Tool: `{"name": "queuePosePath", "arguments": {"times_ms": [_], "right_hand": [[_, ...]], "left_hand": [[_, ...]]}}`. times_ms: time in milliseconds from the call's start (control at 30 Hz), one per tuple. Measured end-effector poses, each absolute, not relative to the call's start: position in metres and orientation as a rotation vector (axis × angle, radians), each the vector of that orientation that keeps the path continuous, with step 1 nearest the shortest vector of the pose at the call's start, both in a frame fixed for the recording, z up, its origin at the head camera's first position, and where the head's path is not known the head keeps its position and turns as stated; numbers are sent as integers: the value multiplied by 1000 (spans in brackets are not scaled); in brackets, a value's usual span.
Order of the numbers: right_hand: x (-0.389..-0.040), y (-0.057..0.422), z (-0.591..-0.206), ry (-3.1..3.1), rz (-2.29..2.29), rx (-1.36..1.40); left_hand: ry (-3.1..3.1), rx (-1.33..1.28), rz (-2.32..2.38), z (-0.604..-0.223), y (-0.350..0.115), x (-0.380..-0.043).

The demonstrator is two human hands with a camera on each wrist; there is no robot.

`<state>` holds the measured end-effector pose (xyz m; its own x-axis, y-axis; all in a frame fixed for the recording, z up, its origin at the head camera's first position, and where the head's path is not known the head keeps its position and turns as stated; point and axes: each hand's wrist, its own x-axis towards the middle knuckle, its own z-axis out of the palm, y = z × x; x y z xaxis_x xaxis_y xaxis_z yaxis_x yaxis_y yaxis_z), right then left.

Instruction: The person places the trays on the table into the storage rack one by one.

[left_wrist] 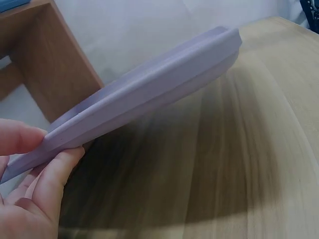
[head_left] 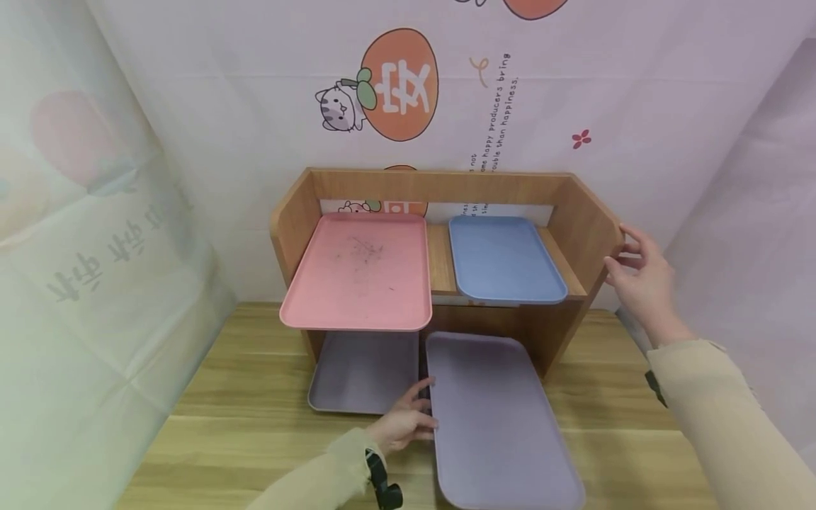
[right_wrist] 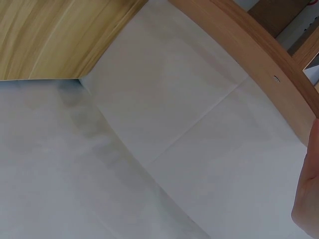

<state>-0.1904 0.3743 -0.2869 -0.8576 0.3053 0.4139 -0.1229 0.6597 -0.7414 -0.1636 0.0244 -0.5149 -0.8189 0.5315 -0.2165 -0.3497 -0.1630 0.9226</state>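
Observation:
My left hand (head_left: pixel 404 423) pinches the left edge of a purple tray (head_left: pixel 497 418), thumb above and fingers beneath. In the left wrist view that tray (left_wrist: pixel 149 82) is raised off the table at a slant, a dark shadow under it. Its far end reaches into the lower right compartment of a wooden two-tier shelf (head_left: pixel 440 185). At the shelf's right side panel (head_left: pixel 583 230), my right hand (head_left: pixel 644 287) grips the front edge between thumb and fingers. Only part of the right hand (right_wrist: pixel 310 189) shows in the right wrist view.
On the upper tier lie a pink tray (head_left: pixel 363 276) at left, overhanging the front, and a blue tray (head_left: pixel 503 258) at right. Another purple tray (head_left: pixel 363 372) occupies the lower left compartment. The shelf stands on a wood-grain table (head_left: pixel 217 418), with printed cloth (head_left: pixel 255 120) behind and beside it.

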Motion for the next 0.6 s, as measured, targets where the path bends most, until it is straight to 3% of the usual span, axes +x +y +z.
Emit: {"name": "queuePosePath", "arguments": {"times_ms": [600], "right_hand": [[-191,374,-287,-2361,1123,-156]], "left_hand": [[1640,133,1959,-545,52,-176]]}}
